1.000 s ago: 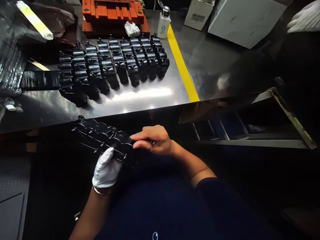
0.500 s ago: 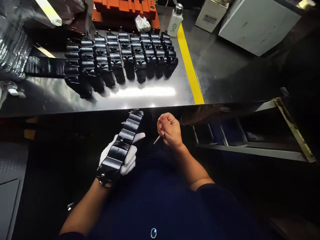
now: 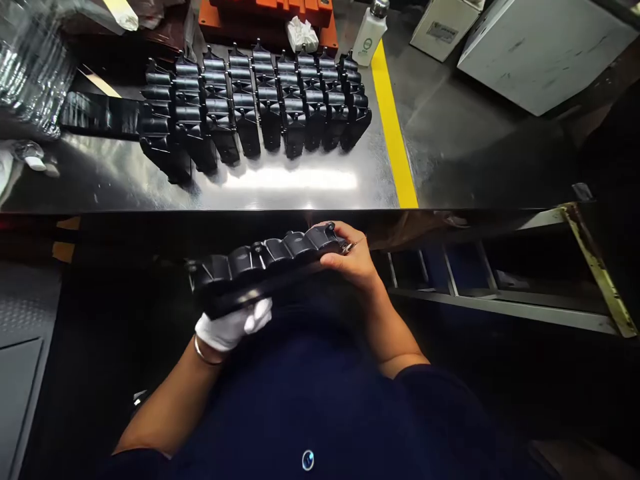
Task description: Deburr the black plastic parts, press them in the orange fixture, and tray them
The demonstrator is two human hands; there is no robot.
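Observation:
A long black ribbed plastic part (image 3: pixel 270 263) is held off the table in front of my body, its row of rounded humps facing up and away. My left hand (image 3: pixel 235 325), in a white glove, grips its left portion from below. My bare right hand (image 3: pixel 353 257) closes round the right end, the thumb on the near side and the fingers behind. A bit of a thin metal tool (image 3: pixel 349 247) shows at the right hand; most of it is hidden. Several similar black parts (image 3: pixel 273 100) stand in a row on the metal table (image 3: pixel 280 193) beyond.
An orange fixture (image 3: pixel 260 33) with a crumpled white tissue (image 3: pixel 302 35) stands behind the row. A white bottle (image 3: pixel 371 33), yellow tape (image 3: pixel 393 133) and boxes (image 3: pixel 545 53) are to the right. Clear plastic wrapping (image 3: pixel 33 80) lies left; a metal frame (image 3: pixel 500 300) is below right.
The black part has swung from a steep slant to nearly level, its far end now to the right. My right hand, earlier apart with the thin tool, has taken hold of that end.

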